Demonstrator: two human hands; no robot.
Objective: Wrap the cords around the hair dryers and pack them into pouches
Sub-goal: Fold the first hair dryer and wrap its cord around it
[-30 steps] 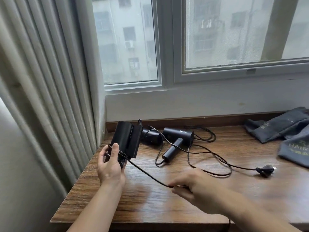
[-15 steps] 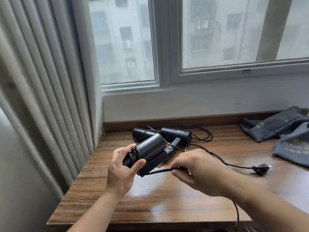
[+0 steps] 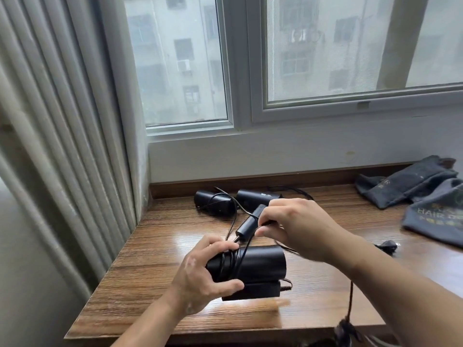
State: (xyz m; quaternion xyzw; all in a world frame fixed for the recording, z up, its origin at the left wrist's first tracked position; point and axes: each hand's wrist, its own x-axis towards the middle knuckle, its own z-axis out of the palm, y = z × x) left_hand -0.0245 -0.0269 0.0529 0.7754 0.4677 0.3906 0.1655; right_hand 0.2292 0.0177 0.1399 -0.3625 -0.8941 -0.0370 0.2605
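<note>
Black folding hair dryer (image 3: 260, 261) sits at lower centre of the frame, barrel lying sideways with the handle folded under it. I cannot tell whether it rests on the wooden desk (image 3: 155, 246) or is held just clear of it.

- Left hand (image 3: 198, 279): grips the barrel's left end, fingers curled over the top and thumb underneath, pinning several turns of cord (image 3: 231, 264) wound round the barrel.
- Right hand (image 3: 303, 226): up and to the right of the dryer, pinching the free run of that cord between thumb and fingertips, so the line rises from the coils to the pinch.
- A plug (image 3: 387, 246) lies on the desk at right. A blurred length of cord hangs past the front edge at lower right.
- Two further hair dryers (image 3: 213, 202) lie at back centre with their cords loose and tangled.
- Grey pouches (image 3: 406, 182) lie flat at the right edge.

Step in hand, as I judge it: winding the cord on the first dryer, partly done, with nothing packed yet.

The next move calls for carrying the pinched cord over and round the barrel, laid beside the last turn. The left thumb should hold the coils while the right hand feeds slack evenly. Risk: the trailing cord may snag the loose cords behind.
</note>
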